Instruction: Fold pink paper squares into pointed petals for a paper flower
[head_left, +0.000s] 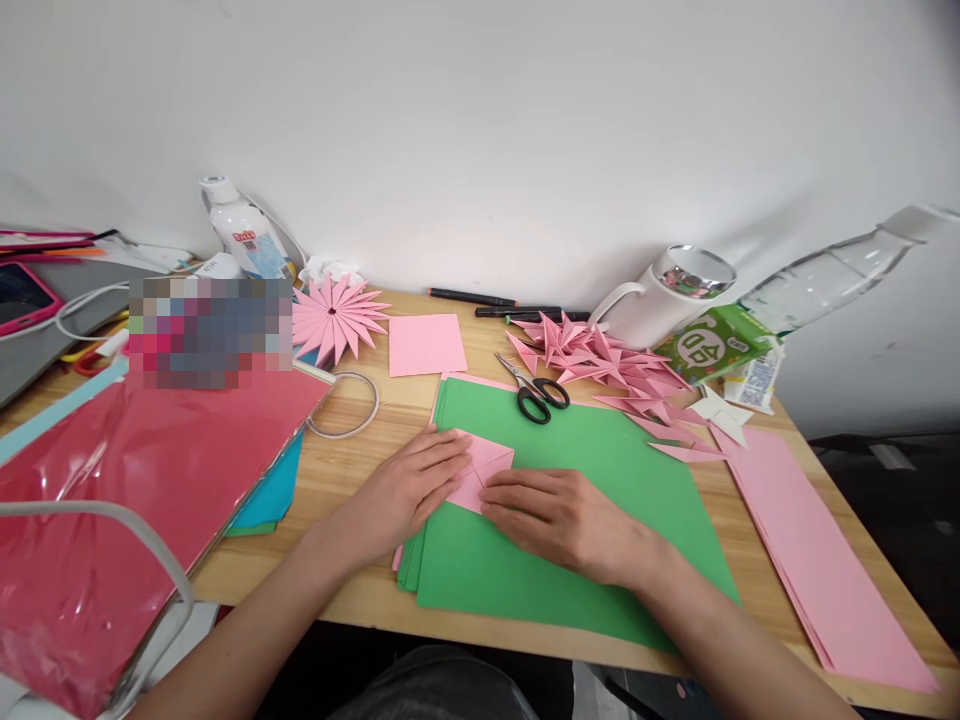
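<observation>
A small pink paper square point(491, 460) with crossing crease lines lies on a stack of green paper sheets point(600, 430). The fingers of my left hand point(420, 478) are stretched out flat over its left side. At its lower right edge, my right hand point(574, 520) is closed, fingers together on the paper and thumb hidden. Black-handled scissors point(534, 390) rest on the green sheets just beyond both hands. Behind them, another pink square point(427, 345) lies flat on the wooden table.
To the left are a folded pink paper star point(332, 312), a tape roll point(375, 405) and a red paper pack point(187, 450). Folded pink pieces point(600, 350), a white mug point(652, 300), a clear bottle point(832, 270) and pink strips point(817, 550) occupy the right. Markers point(472, 297) line the wall.
</observation>
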